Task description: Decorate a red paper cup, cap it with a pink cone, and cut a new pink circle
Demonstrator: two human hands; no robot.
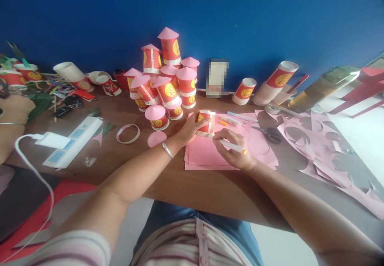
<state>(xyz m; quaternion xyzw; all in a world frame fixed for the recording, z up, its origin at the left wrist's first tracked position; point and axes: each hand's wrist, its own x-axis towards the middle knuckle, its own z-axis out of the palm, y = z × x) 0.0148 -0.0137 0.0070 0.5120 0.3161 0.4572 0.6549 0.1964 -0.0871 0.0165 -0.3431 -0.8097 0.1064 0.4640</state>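
Observation:
My left hand (191,130) is closed around a red paper cup (205,119) with a gold emblem, holding it over a stack of pink paper (207,160). In my right hand (235,150) is a white marker pen (229,144) with an orange end, its tip close to the cup's lower rim. Whether the tip touches the cup I cannot tell. Just beyond my right hand, a capped marker (231,121) and a blue pen (241,116) lie on the paper. Scissors (270,135) rest at the paper's right side.
Several red cups with pink cone tops (163,90) are stacked at the back. A white power strip (73,142), a paper ring (128,134) and a pink disc (157,139) lie to the left. Pink paper scraps (327,170) spread over the right. Another person's arm (13,126) shows at far left.

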